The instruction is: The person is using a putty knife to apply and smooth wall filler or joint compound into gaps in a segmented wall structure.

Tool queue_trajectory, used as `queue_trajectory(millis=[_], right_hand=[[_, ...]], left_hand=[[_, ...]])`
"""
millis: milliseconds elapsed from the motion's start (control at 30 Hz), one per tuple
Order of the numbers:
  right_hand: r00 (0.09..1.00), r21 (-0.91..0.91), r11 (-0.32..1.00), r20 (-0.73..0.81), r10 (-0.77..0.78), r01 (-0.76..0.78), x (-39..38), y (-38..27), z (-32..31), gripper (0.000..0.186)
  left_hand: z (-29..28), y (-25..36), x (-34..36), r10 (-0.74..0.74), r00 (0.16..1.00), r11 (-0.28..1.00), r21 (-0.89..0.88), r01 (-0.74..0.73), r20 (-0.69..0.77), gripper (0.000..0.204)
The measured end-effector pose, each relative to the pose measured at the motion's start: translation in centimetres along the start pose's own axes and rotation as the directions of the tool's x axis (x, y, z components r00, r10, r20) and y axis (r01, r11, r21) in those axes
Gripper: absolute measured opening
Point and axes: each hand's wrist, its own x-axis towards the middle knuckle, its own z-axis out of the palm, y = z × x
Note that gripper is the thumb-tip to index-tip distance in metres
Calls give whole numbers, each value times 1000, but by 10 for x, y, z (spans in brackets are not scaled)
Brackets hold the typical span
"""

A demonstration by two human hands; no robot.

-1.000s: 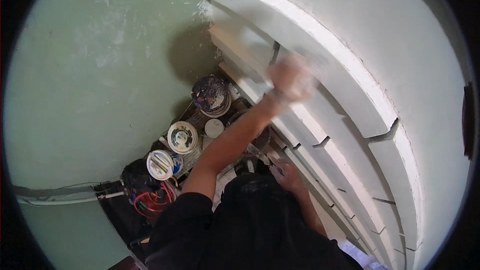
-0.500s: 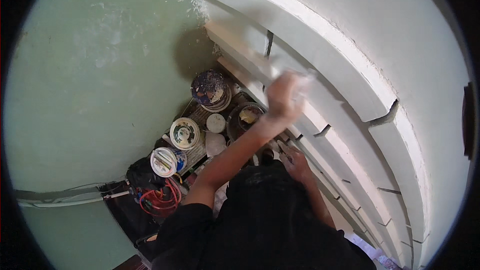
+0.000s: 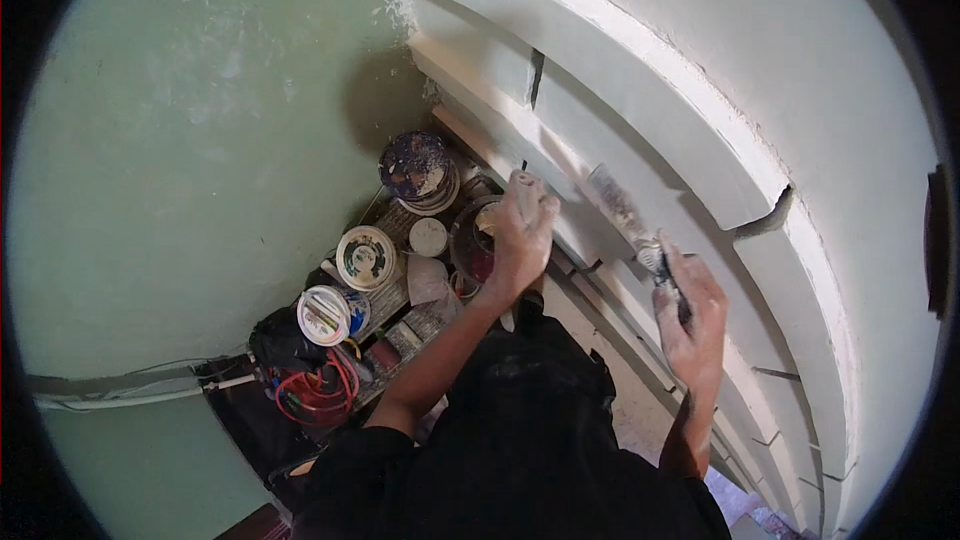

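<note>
My right hand is wrapped round the dark handle of a putty knife. White filler coats its narrow blade, which points up and left, close to the pale stepped mouldings. Level with the lower moulding, to the left, my left hand is closed, its fingers whitened with dust. Whether a small thing sits inside those fingers I cannot make out. Just behind that hand, partly hidden by it, stands a dark bucket.
A paint-crusted bucket, a white-lidded tub, a small round lid and another tub crowd a plank platform in the corner. Red cable lies coiled beside a black bag. A green wall rises on the left.
My left hand has come down and left, away from the mouldings. My right hand has risen from beside my body, out to the right, bringing the putty knife up in front of the mouldings.
</note>
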Motion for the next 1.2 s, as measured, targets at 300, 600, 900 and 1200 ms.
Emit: queue_trajectory(millis=[300,600,900,1200], right_hand=[[944,-150,970,-242,-225,193,9,-11,-14,52],[940,-142,963,-226,-256,229,14,10,-13,49],[933,-197,950,-224,-283,241,18,10,-3,52],[922,-213,943,-240,-305,256,35,1,9,52]], left_hand=[[66,67,-23,587,695,746,55,-663,416,98],[96,53,-19,600,712,718,147,-680,364,96],[85,57,-10,595,692,732,80,-677,409,94],[80,47,13,634,679,688,132,-714,370,83]])
